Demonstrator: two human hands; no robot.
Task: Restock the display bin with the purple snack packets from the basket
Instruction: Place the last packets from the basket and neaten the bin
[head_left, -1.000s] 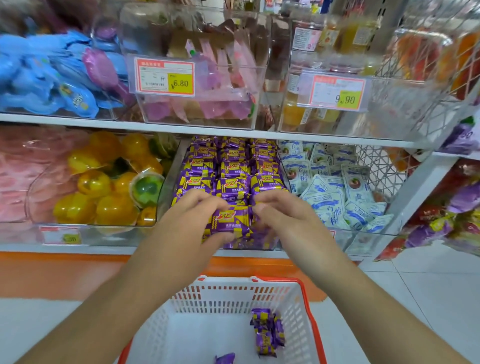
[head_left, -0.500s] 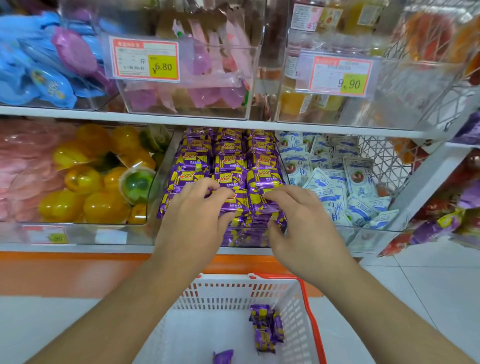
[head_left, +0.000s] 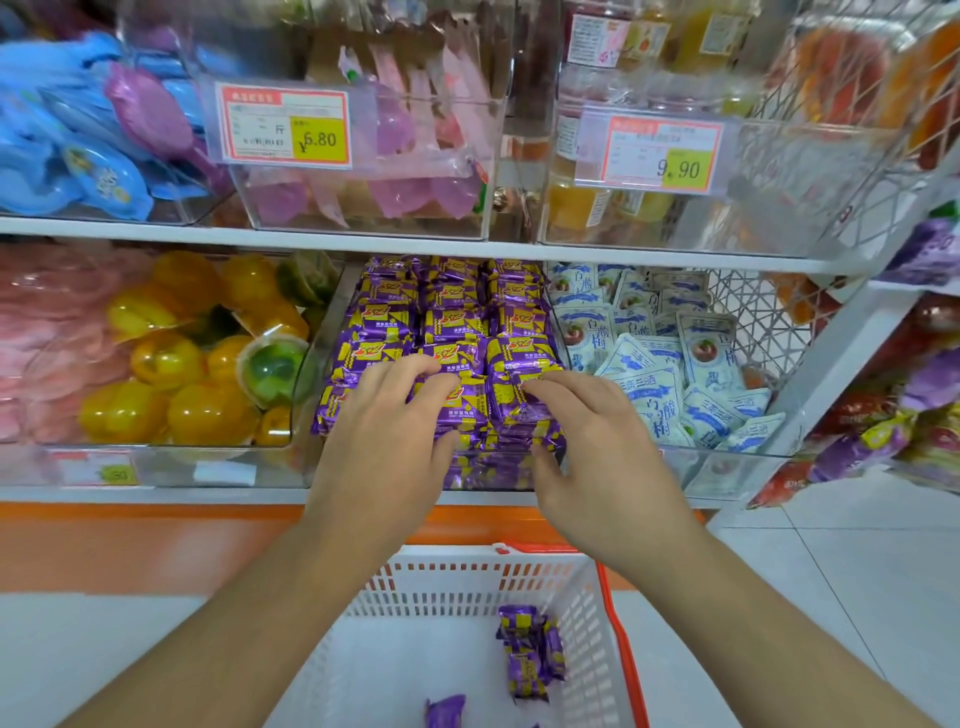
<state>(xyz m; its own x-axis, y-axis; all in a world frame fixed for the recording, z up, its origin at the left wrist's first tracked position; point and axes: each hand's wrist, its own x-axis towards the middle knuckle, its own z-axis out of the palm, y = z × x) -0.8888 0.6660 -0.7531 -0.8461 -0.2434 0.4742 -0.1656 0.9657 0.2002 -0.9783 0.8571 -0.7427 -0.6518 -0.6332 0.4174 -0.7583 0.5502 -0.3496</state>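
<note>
Head view looks down on both hands working at the front of a clear display bin (head_left: 319, 364) on the lower shelf. That bin is packed with purple snack packets (head_left: 452, 322) in neat rows (purple and yellow wrappers with a red logo). The left hand (head_left: 384, 436) lies palm down on the front packets, its fingers bent a little and pressing on the top row; it does not wrap round any one packet. The right hand (head_left: 597, 447) sits just beside it, fingertips curled onto the front right stack and the thumb down at the stack's lower edge, so it pinches those packets. Below the hands stands a white basket (head_left: 467, 577) with an orange rim, and a few more purple packets (head_left: 530, 654) lie in its right part, with another at the bottom edge of the view. Left of the bin sit yellow jelly cups (head_left: 166, 364); right of it, pale blue sachets (head_left: 649, 374). Price tags (head_left: 285, 127) hang on the upper bins.
</note>
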